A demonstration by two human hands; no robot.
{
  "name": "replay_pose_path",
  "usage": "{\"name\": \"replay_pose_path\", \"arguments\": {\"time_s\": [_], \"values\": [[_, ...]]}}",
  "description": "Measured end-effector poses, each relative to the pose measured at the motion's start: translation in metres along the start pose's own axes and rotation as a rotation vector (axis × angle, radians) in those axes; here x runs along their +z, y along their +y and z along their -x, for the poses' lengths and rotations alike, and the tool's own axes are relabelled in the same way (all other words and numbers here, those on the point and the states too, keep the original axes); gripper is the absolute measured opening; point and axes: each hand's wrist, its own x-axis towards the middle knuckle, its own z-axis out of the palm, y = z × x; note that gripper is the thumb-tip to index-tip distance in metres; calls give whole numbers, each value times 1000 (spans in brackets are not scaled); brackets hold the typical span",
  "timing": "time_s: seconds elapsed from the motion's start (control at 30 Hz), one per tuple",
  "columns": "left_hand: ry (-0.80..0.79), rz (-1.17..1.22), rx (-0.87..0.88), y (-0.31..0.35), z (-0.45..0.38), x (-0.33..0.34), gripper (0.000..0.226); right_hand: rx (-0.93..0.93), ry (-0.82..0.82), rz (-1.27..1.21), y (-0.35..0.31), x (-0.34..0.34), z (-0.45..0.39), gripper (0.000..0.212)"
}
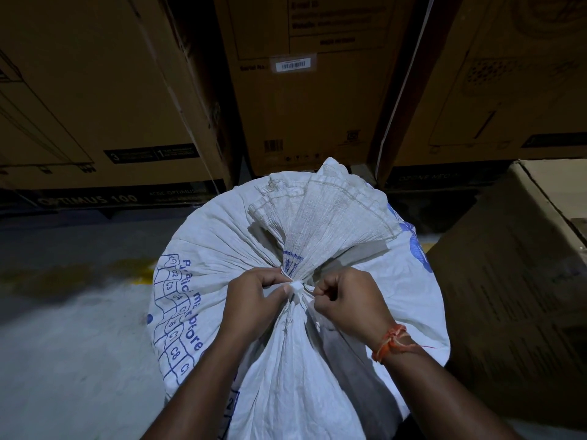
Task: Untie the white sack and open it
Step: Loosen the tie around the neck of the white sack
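Note:
A full white woven sack (216,249) with blue print stands upright on the floor in front of me. Its mouth is gathered into a neck, and the loose top fans out behind the neck (320,214). A white tie forms a knot (297,289) around the neck. My left hand (254,300) pinches the knot from the left. From the right, my right hand (346,300) grips the tie with curled fingers. An orange thread band is on my right wrist.
Tall cardboard cartons (305,100) line the back, close behind the sack. Another brown carton (514,274) stands against the sack's right side. Grey concrete floor (73,344) with a yellow stain lies to the left.

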Motion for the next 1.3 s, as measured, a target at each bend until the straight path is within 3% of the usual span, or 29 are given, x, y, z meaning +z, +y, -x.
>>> {"name": "replay_pose_path", "arguments": {"time_s": [0.2, 1.0, 1.3], "values": [[70, -13, -40, -4, -2, 5, 8, -19, 3, -5, -1, 5, -1, 15], [66, 39, -103, 0, -3, 1, 9, -10, 36, -80, -2, 7, -1, 9], [84, 17, -85, 1, -1, 4, 10, -33, 27, 2, 0, -1, 6, 8]]}}
